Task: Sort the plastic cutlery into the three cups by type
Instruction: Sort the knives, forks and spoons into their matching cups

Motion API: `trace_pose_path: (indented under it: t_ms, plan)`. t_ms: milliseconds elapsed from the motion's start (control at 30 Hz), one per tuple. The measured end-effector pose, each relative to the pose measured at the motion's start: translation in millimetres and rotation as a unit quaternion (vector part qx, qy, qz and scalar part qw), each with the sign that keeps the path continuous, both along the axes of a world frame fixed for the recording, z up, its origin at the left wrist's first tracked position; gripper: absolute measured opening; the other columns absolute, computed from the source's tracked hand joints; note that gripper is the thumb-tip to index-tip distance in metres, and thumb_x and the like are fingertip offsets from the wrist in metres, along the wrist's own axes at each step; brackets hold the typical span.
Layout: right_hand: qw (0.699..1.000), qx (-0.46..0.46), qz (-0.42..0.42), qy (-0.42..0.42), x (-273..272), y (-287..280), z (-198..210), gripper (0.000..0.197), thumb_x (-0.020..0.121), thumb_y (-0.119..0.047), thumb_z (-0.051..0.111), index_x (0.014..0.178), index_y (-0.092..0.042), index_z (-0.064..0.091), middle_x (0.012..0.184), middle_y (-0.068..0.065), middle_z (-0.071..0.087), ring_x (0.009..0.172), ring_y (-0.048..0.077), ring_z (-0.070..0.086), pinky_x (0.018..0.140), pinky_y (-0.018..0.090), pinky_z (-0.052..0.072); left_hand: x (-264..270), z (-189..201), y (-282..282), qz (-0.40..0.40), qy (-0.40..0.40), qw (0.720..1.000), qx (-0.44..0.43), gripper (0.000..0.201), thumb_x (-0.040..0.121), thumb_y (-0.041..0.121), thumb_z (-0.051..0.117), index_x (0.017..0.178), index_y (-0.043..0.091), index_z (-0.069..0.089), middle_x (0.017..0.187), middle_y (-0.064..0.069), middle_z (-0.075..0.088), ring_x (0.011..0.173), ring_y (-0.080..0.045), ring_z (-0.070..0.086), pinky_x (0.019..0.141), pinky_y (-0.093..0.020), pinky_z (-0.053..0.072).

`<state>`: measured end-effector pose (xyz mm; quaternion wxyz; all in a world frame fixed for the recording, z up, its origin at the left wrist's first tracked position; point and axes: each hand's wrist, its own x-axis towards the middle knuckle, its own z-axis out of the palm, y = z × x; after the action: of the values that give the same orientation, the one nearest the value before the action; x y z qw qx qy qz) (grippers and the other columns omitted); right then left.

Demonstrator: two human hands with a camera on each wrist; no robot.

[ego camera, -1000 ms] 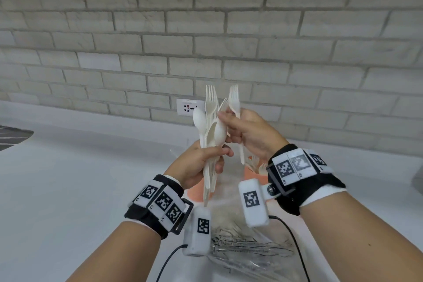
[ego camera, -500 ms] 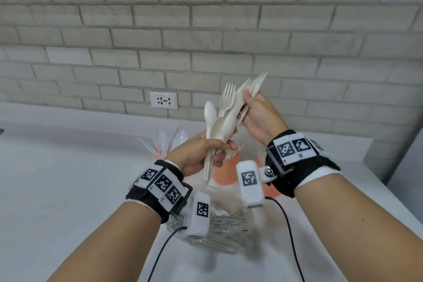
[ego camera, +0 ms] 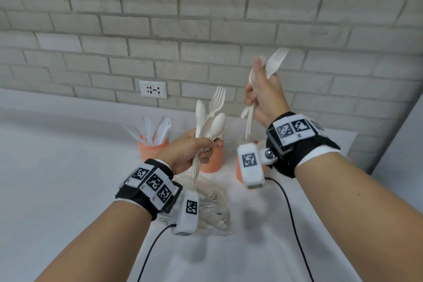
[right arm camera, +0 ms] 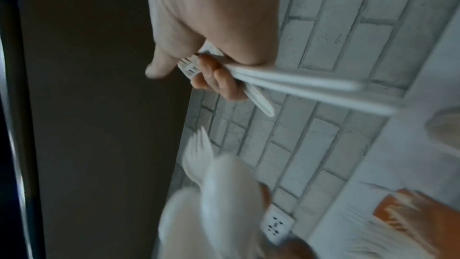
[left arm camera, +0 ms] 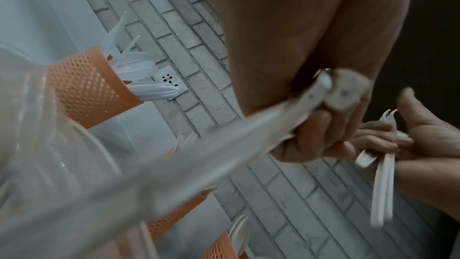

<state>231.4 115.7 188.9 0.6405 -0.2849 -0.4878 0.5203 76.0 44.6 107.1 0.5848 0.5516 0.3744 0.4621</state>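
Note:
My left hand grips a bundle of white spoons and forks upright above the middle orange mesh cup. My right hand, raised to the right and apart from the left, holds a few white forks by their necks, handles hanging down. The left orange cup holds clear wrapped knives. The right orange cup is mostly hidden behind my right wrist camera. In the left wrist view the bundle's handles blur across the frame.
A crumpled clear plastic bag lies on the white counter in front of the cups. A wall socket sits in the grey brick wall behind. A dark surface closes off the right side.
My right hand has pulled forks out of the bundle and lifted them up and to the right. The left hand stays over the cups with the remaining cutlery.

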Motion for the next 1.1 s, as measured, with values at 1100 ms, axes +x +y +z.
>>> trace_pose_path:
  t_ms: [1100]
  plan:
    - [0.973, 0.001, -0.071, -0.219, -89.2, 89.4, -101.9, 0.040, 0.083, -0.001, 0.062, 0.113, -0.021, 0.046, 0.075, 0.000, 0.054, 0.065, 0.012, 0.058, 0.067, 0.023, 0.050, -97.5, -3.4, 70.8, 0.070, -0.046, 0.996, 0.016, 0.022, 0.090, -0.008, 0.046, 0.087, 0.006, 0.063, 0.076, 0.002, 0.069, 0.064, -0.005, 0.063, 0.070, -0.020, 0.049]
